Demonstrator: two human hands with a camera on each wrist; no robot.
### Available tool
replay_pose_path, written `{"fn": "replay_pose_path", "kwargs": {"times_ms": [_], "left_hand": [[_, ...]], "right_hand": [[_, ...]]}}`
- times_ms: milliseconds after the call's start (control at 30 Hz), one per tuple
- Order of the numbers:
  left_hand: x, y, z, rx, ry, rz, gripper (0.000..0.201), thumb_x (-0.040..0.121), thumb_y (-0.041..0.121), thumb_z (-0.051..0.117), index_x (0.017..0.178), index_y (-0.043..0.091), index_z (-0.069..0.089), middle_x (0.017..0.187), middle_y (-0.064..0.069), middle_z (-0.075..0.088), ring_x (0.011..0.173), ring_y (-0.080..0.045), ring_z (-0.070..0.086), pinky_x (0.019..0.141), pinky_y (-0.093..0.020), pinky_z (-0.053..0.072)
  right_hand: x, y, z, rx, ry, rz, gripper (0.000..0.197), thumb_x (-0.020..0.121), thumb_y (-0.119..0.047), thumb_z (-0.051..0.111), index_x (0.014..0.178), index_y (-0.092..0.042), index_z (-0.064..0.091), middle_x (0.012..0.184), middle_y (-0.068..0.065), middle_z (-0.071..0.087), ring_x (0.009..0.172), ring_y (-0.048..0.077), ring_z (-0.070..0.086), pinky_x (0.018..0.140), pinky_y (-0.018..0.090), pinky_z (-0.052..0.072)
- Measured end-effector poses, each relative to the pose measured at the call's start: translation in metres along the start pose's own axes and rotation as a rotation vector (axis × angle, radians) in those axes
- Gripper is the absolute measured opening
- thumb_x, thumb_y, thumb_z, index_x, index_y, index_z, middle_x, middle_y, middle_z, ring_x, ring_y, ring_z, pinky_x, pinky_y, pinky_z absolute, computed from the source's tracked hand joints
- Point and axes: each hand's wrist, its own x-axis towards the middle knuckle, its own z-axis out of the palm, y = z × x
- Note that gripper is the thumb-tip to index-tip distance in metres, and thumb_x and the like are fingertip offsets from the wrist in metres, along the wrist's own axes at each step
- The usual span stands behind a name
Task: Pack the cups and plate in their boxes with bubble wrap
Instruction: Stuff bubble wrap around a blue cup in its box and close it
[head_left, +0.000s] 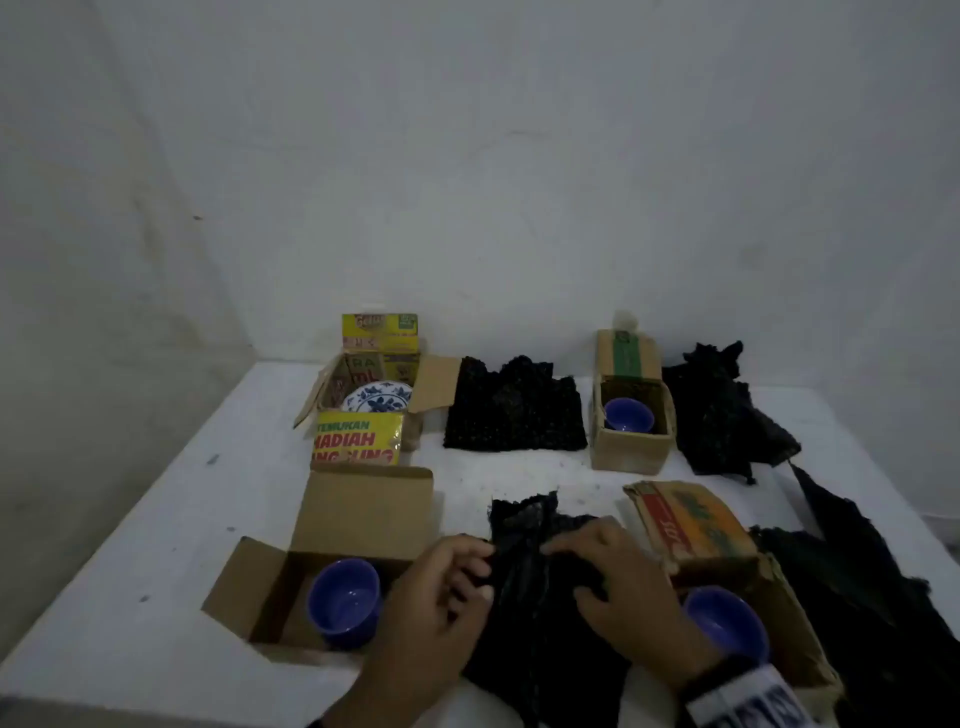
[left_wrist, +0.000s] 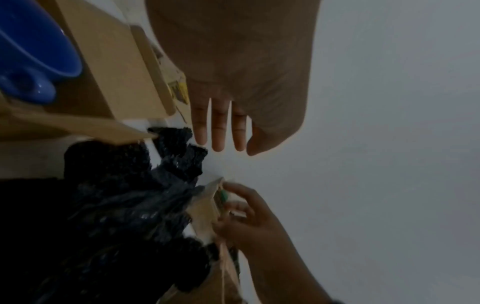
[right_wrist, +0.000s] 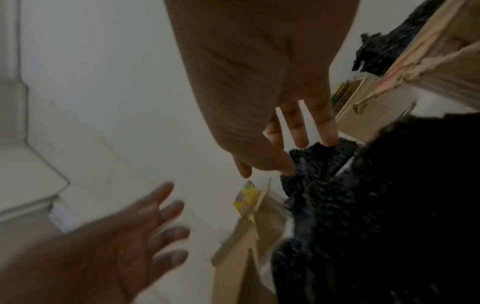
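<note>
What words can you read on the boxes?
"TEMUKAN" and "HADIAH": front flap of the yellow plate box.
Its bottom line is partly hidden; reads roughly "NG UNG".
Upright yellow back flap: too blurred.
Green-striped box and red-striped box: print too blurred to read.

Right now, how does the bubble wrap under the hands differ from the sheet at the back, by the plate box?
The near bubble wrap is bunched and creased, with the left hand and right hand on it. The back bubble wrap lies flatter, untouched, between the plate box and the far cup box. Both are black and lie outside the boxes.
</note>
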Motion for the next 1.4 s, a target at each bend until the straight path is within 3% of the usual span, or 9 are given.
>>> {"fn": "replay_pose_path", "kwargs": {"times_ms": [200, 367, 500, 600, 767, 900, 1000, 1233, 1400], "left_hand": [[0.024, -0.028, 0.053, 0.420, -0.269, -0.094, 0.074, 0.087, 0.033, 0.060, 0.146, 0.026, 0.016, 0.138, 0.011, 0.038, 0.127, -0.009, 0.039, 0.103, -0.023, 0.038], [0.042, -0.053, 0.068, 0.546, -0.341, -0.189, 0.098, 0.082, 0.045, 0.062, 0.149, 0.020, -0.007, 0.155, 0.003, 0.016, 0.142, -0.016, 0.019, 0.114, -0.033, 0.028], [0.054, -0.053, 0.067, 0.463, -0.248, -0.083, 0.091, 0.076, 0.041, 0.065, 0.147, 0.028, 0.009, 0.142, 0.005, 0.040, 0.128, -0.014, 0.042, 0.101, -0.036, 0.043], [0.063, -0.038, 0.062, 0.480, -0.177, -0.027, 0.055, 0.088, 0.026, 0.054, 0.137, 0.027, 0.028, 0.116, 0.000, 0.062, 0.098, -0.018, 0.061, 0.078, -0.039, 0.052], [0.079, -0.008, 0.045, 0.380, 0.016, 0.012, 0.021, 0.092, 0.013, 0.047, 0.101, 0.031, 0.045, 0.088, -0.003, 0.066, 0.074, -0.024, 0.061, 0.066, -0.044, 0.049], [0.087, 0.022, 0.025, -0.011, -0.003, -0.101, 0.018, 0.095, 0.010, 0.044, 0.096, 0.027, 0.049, 0.093, -0.006, 0.061, 0.075, -0.022, 0.060, 0.066, -0.040, 0.050], [0.085, 0.035, 0.003, -0.182, -0.052, -0.179, 0.021, 0.095, 0.002, 0.043, 0.110, 0.017, 0.043, 0.096, -0.010, 0.057, 0.069, -0.023, 0.060, 0.059, -0.029, 0.053], [0.068, -0.001, -0.080, 0.114, -0.073, 0.019, 0.028, 0.082, -0.007, 0.060, 0.094, 0.012, 0.042, 0.092, -0.007, 0.054, 0.081, -0.007, 0.057, 0.073, -0.020, 0.050], [0.053, -0.055, -0.142, 0.281, 0.092, -0.041, 0.026, 0.071, 0.002, 0.074, 0.067, 0.020, 0.057, 0.073, 0.006, 0.064, 0.073, -0.013, 0.061, 0.069, -0.020, 0.049]], "right_hand": [[0.028, 0.010, 0.031, -0.506, -0.171, 0.025, 0.043, 0.062, -0.038, 0.036, 0.096, -0.041, 0.064, 0.092, 0.007, 0.060, 0.077, 0.026, 0.059, 0.049, 0.031, 0.044], [0.046, 0.024, 0.036, -0.599, -0.064, -0.059, 0.027, 0.064, -0.033, 0.042, 0.067, -0.034, 0.069, 0.083, 0.005, 0.059, 0.072, 0.028, 0.060, 0.056, 0.034, 0.046], [0.059, 0.013, 0.018, -0.434, 0.129, -0.108, 0.022, 0.070, -0.030, 0.047, 0.072, -0.026, 0.069, 0.102, 0.012, 0.062, 0.098, 0.034, 0.055, 0.070, 0.038, 0.047], [0.068, 0.006, 0.006, -0.320, 0.233, -0.144, 0.014, 0.075, -0.024, 0.054, 0.080, -0.023, 0.067, 0.123, 0.013, 0.058, 0.125, 0.037, 0.043, 0.089, 0.047, 0.043], [0.079, -0.006, -0.020, -0.134, 0.177, -0.238, 0.025, 0.080, -0.031, 0.055, 0.104, -0.025, 0.057, 0.144, 0.004, 0.039, 0.142, 0.031, 0.021, 0.106, 0.053, 0.028], [0.083, -0.019, -0.037, -0.157, 0.078, -0.410, 0.067, 0.075, -0.042, 0.065, 0.135, -0.034, 0.036, 0.138, 0.002, 0.039, 0.118, 0.023, 0.048, 0.092, 0.038, 0.042], [0.084, -0.034, -0.033, -0.086, 0.093, -0.467, 0.054, 0.082, -0.023, 0.063, 0.130, -0.028, 0.042, 0.124, 0.001, 0.051, 0.097, 0.021, 0.060, 0.074, 0.032, 0.052], [0.096, -0.086, 0.025, -0.157, 0.328, -0.395, 0.016, 0.072, -0.022, 0.068, 0.087, -0.018, 0.072, 0.096, 0.007, 0.054, 0.082, 0.028, 0.055, 0.050, 0.033, 0.048], [0.110, -0.129, 0.086, -0.199, 0.206, -0.315, 0.023, 0.069, -0.015, 0.062, 0.087, -0.024, 0.075, 0.077, 0.003, 0.053, 0.073, 0.028, 0.052, 0.050, 0.030, 0.035]]}}
